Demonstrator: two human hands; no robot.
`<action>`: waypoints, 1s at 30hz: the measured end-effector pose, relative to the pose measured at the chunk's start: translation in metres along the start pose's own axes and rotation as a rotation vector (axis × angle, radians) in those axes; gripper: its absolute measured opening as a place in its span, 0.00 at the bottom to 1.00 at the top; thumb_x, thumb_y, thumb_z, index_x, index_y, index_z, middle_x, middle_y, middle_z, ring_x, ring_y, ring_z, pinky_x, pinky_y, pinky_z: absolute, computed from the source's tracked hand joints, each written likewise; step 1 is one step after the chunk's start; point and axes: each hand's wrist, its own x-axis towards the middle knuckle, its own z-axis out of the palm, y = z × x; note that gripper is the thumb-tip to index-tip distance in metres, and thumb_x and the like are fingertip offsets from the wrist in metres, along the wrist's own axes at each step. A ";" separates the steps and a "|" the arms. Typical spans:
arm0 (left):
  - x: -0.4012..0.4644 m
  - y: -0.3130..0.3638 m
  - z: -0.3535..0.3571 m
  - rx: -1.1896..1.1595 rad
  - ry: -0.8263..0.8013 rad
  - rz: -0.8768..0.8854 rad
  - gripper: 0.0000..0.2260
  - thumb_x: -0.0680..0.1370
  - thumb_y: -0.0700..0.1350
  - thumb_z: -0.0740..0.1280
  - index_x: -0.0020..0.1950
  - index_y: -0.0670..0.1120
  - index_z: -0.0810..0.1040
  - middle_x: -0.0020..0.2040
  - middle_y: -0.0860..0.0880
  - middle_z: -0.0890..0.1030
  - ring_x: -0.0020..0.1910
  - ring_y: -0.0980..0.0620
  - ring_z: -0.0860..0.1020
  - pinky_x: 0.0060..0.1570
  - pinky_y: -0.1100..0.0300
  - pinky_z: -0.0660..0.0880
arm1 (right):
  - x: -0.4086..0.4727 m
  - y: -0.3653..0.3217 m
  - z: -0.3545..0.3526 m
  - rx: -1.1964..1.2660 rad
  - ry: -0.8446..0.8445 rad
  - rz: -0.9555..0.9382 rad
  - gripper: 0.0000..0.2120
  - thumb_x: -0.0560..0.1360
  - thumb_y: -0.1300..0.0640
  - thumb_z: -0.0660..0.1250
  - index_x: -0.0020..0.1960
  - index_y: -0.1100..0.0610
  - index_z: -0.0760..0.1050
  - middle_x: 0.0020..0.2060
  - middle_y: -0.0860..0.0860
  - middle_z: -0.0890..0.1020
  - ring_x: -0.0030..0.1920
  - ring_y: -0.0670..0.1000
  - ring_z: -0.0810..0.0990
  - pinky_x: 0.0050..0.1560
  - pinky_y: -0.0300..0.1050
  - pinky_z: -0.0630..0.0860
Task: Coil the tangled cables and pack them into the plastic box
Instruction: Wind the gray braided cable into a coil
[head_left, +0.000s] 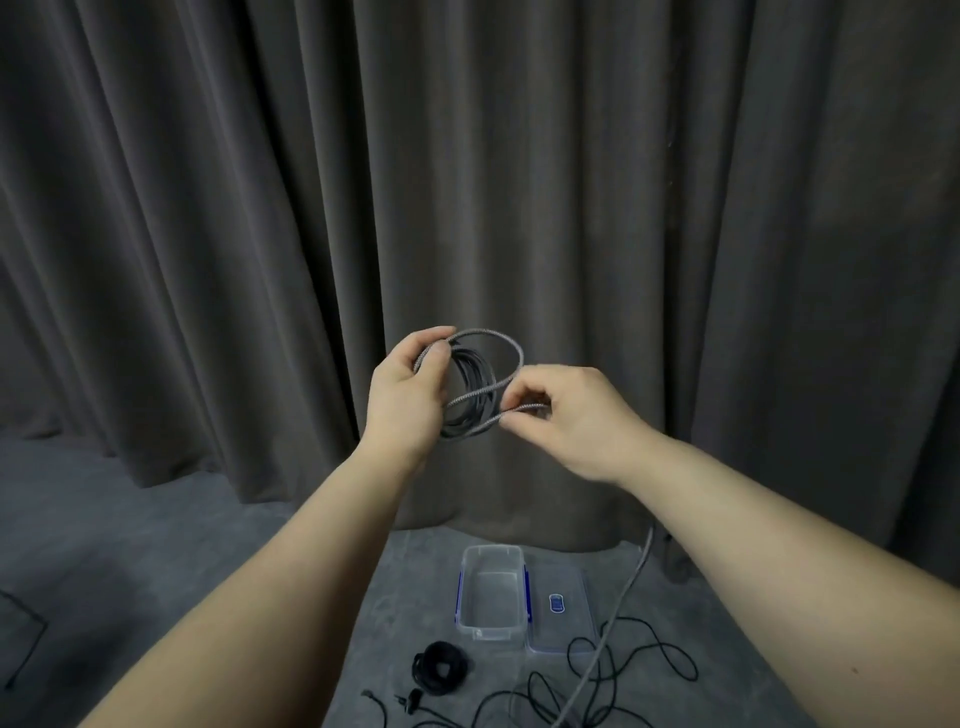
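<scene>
I hold a grey braided cable (480, 389) in the air, wound into several loops. My left hand (410, 395) grips the coil on its left side, thumb over the top strands. My right hand (566, 415) pinches the cable's loose end just right of the coil. Below on the grey floor stands the clear plastic box (470, 597) with blue clips, open and with nothing in it. Its clear lid (561, 618) lies flat to the right of it. A coiled black cable (440, 666) lies in front of the box.
Thin black cables (623, 670) sprawl tangled on the floor at the lower right, crossed by a grey braided cable (631, 582) running toward the curtain. A small black plug end (413, 702) lies near the bottom. A dark grey curtain (467, 182) hangs behind. Another thin black wire (26, 639) lies at far left.
</scene>
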 end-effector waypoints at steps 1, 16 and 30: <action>0.001 -0.001 0.001 0.004 0.024 -0.003 0.09 0.80 0.42 0.62 0.49 0.52 0.80 0.28 0.60 0.74 0.30 0.61 0.71 0.37 0.63 0.66 | -0.001 0.001 -0.001 0.014 0.008 0.072 0.05 0.71 0.57 0.74 0.39 0.50 0.78 0.32 0.41 0.78 0.34 0.36 0.75 0.38 0.27 0.67; -0.009 0.001 0.017 -0.063 -0.157 -0.058 0.10 0.82 0.39 0.60 0.49 0.50 0.79 0.27 0.57 0.66 0.27 0.56 0.60 0.29 0.61 0.57 | 0.006 0.005 -0.005 0.717 0.039 0.458 0.10 0.76 0.63 0.68 0.36 0.57 0.75 0.27 0.51 0.75 0.25 0.45 0.71 0.27 0.36 0.69; -0.017 0.009 0.018 0.037 -0.259 -0.108 0.12 0.76 0.32 0.63 0.49 0.48 0.80 0.27 0.55 0.71 0.24 0.55 0.64 0.25 0.65 0.61 | 0.007 0.015 -0.004 0.673 0.232 0.550 0.12 0.70 0.58 0.76 0.36 0.60 0.73 0.26 0.53 0.72 0.24 0.46 0.68 0.26 0.39 0.70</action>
